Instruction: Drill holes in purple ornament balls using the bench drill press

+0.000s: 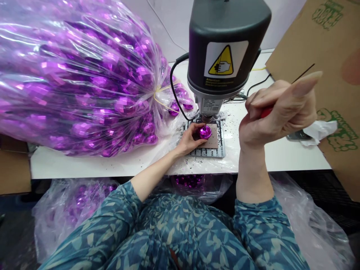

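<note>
My left hand (190,140) is closed around a shiny purple faceted ball (205,132), thumb and fingers on its sides. The ball sits on a brown board (214,140) on the base plate (222,152) of a small drill press (222,60), directly under its chuck (207,119). Whether the bit touches the ball, I cannot tell. My right hand (278,110) is raised to the right of the press, closed on a red-handled tool (266,111) whose thin dark shaft sticks out past the thumb. A lever end from the press reaches toward these fingers; contact is unclear.
A big tied clear bag (92,82) of purple faceted balls fills the left of the white table (84,165). Loose balls (174,108) lie by its knot. A cardboard box (323,45) stands right, near crumpled white paper (320,131). More bagged balls (188,180) hang below the edge.
</note>
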The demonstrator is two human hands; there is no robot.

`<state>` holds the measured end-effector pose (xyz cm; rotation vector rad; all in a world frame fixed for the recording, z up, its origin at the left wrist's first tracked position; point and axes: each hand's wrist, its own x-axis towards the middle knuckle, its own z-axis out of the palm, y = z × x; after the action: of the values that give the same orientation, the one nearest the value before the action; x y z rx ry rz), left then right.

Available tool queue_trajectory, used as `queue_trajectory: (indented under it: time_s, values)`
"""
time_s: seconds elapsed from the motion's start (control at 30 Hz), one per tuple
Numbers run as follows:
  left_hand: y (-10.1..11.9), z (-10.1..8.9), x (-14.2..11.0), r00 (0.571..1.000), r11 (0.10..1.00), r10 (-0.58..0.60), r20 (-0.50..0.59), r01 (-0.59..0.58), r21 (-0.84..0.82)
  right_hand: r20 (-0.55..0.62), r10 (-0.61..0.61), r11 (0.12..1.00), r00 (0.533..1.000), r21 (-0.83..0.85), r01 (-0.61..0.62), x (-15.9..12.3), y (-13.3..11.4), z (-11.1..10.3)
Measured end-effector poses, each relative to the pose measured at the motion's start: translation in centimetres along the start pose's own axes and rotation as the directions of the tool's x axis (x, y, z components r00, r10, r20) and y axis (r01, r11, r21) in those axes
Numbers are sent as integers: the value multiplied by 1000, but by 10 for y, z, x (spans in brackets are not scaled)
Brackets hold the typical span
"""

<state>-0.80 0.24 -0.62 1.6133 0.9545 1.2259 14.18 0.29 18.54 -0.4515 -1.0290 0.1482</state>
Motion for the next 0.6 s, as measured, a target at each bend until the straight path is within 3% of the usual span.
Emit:
queue_trajectory:
  time_s: [0.33,0.47,0.6]
  values:
    - [0,1,-1,1000,1000,-3,-31,3,-14,18,-24,1000,1000,-9,25,-1,2,-2]
    - [4,1,-2,999,1000,-16,-35,16,-10,7,-148,985,989,91,146,-6,16,-7]
    - [6,0,-2,999,1000,-24,-31,24,1,-77,-183,977,980,100,190,-14,30,-9]
